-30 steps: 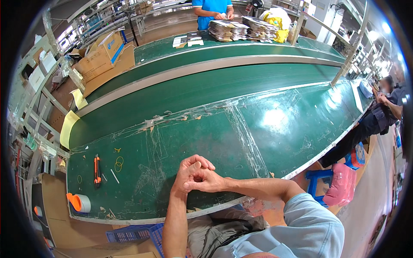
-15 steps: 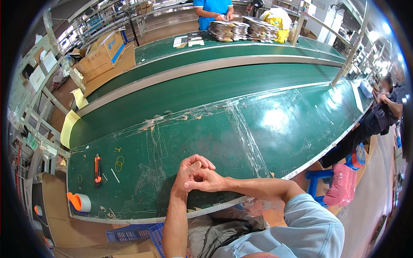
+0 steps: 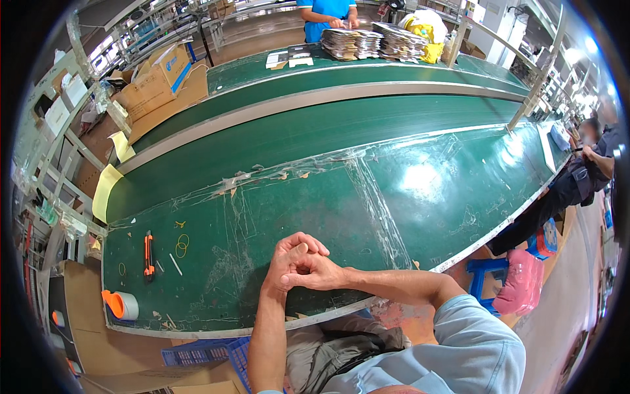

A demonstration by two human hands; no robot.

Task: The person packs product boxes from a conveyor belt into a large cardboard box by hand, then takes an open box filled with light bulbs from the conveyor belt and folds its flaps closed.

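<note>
My left hand (image 3: 283, 261) and my right hand (image 3: 317, 272) are clasped together over the near edge of the green worktable (image 3: 308, 217). Their fingers fold around each other, and I see no object in them. To the left on the tabletop lie an orange and black utility knife (image 3: 149, 257), yellow rubber bands (image 3: 182, 247) and a thin white strip (image 3: 176, 264). A roll of tape with an orange part (image 3: 122, 306) sits at the near left corner.
Across the green conveyor (image 3: 315, 121), a person in blue (image 3: 328, 14) handles things beside stacks of flat cardboard (image 3: 351, 44). A cardboard box (image 3: 154, 82) stands far left. Another person (image 3: 587, 171) is at the right, near a blue stool (image 3: 485, 282) with a pink cushion (image 3: 518, 282).
My clasped hands stay practically still. The person across the conveyor and the one at the right have shifted their hands slightly.
</note>
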